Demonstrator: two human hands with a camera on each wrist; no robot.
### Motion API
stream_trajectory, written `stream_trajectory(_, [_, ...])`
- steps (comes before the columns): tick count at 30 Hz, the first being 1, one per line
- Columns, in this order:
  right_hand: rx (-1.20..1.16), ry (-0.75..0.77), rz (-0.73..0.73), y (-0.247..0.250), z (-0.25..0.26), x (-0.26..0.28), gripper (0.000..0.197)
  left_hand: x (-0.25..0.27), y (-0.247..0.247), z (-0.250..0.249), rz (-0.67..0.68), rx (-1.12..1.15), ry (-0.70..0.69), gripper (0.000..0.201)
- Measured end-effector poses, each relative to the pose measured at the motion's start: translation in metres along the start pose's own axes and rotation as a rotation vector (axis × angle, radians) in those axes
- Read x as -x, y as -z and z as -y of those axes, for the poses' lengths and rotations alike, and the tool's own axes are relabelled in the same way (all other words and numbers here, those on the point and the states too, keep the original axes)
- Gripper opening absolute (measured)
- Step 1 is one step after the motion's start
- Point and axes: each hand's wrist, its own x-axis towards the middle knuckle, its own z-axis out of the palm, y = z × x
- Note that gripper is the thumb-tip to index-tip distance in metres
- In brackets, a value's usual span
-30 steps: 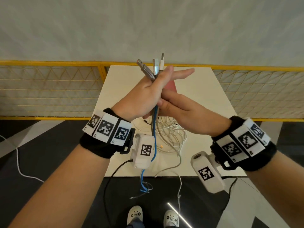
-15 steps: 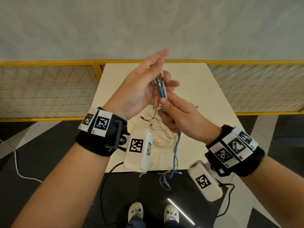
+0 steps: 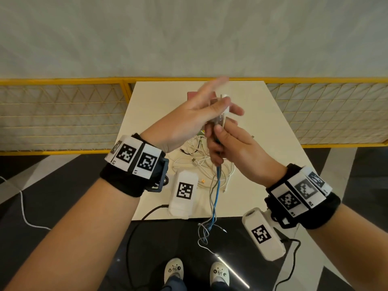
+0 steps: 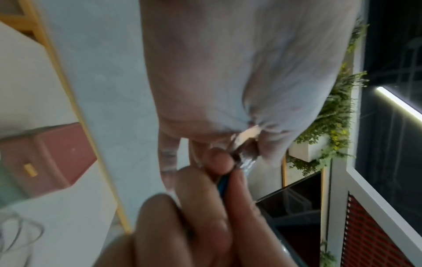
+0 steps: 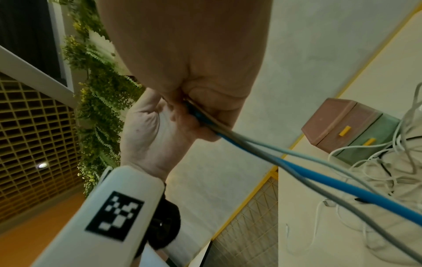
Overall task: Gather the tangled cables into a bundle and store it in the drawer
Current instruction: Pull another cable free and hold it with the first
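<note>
Indoor hall, yellow mesh railing, fern wall

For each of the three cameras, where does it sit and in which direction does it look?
Head: worn on the head, looking down at both forearms, left hand, right hand, table and shoes.
Left wrist: looks along the left palm at the cable plugs.
Right wrist: looks along the right hand at the blue cable and the drawer box.
Shared: both wrist views show the drawer box and the held cables.
</note>
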Motion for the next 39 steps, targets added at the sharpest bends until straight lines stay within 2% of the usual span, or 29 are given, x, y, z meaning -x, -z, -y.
stream_trajectory(3, [-0.04, 0.011, -0.028, 0.001, 0.005, -0.007, 0.029, -0.005, -0.001, 0.01, -0.057, 0.086, 0.085, 0.071])
stream_trajectory(4, [-0.036, 0.005, -0.038, 0.001, 0.006, -0.011, 0.03, -0.005, -0.002, 0.011, -0.029, 0.041, 0.103, 0.07])
stream_trajectory(6, [-0.022, 0.009, -0.044, 0.001, 0.004, -0.017, 0.028, -0.005, -0.004, 0.013, -0.013, -0.085, 0.095, 0.054])
stream_trajectory(8, [-0.003, 0.04, -0.023, 0.001, 0.001, -0.022, 0.025, -0.005, -0.004, 0.009, -0.077, -0.141, 0.06, 0.044])
stream_trajectory(13, [0.051, 0.102, -0.021, 0.003, -0.006, -0.038, 0.029, -0.006, 0.0, 0.012, -0.238, -0.26, -0.061, 0.037])
stream_trajectory(19, [-0.043, 0.017, 0.089, 0.001, -0.004, -0.047, 0.02, -0.012, 0.011, 0.019, -0.287, -0.151, -0.034, 0.034])
stream_trajectory(20, [-0.067, -0.005, 0.099, 0.0, -0.003, -0.048, 0.019, -0.012, 0.013, 0.019, -0.295, -0.131, -0.068, 0.028])
stream_trajectory(21, [-0.087, -0.019, 0.103, -0.001, -0.003, -0.049, 0.021, -0.012, 0.016, 0.018, -0.301, -0.102, -0.124, 0.031])
stream_trajectory(22, [-0.1, -0.026, 0.1, -0.002, -0.003, -0.049, 0.023, -0.013, 0.019, 0.017, -0.31, -0.077, -0.191, 0.044])
stream_trajectory(23, [-0.108, -0.028, 0.094, -0.002, -0.003, -0.05, 0.026, -0.013, 0.022, 0.015, -0.305, -0.078, -0.243, 0.052])
stream_trajectory(24, [-0.108, -0.031, 0.087, -0.002, -0.003, -0.05, 0.028, -0.013, 0.025, 0.015, -0.289, -0.109, -0.274, 0.048])
stream_trajectory(27, [-0.112, -0.018, 0.097, -0.002, -0.001, -0.05, 0.028, -0.013, 0.025, 0.011, -0.226, -0.204, -0.248, 0.009])
stream_trajectory(28, [-0.122, -0.003, 0.107, -0.002, 0.0, -0.05, 0.025, -0.013, 0.025, 0.01, -0.213, -0.222, -0.233, 0.006])
stream_trajectory(32, [-0.166, 0.027, 0.12, -0.001, -0.002, -0.048, 0.02, -0.013, 0.025, 0.011, -0.138, -0.275, -0.217, 0.013])
stream_trajectory(34, [-0.164, 0.04, 0.094, 0.0, -0.004, -0.047, 0.024, -0.013, 0.027, 0.012, -0.089, -0.169, -0.234, 0.015])
stream_trajectory(37, [-0.167, 0.047, 0.076, 0.0, -0.005, -0.049, 0.03, -0.012, 0.028, 0.015, -0.058, 0.005, -0.109, 0.041])
stream_trajectory(39, [-0.13, 0.046, 0.086, 0.0, -0.006, -0.051, 0.028, -0.012, 0.026, 0.019, -0.048, -0.112, -0.045, 0.037])
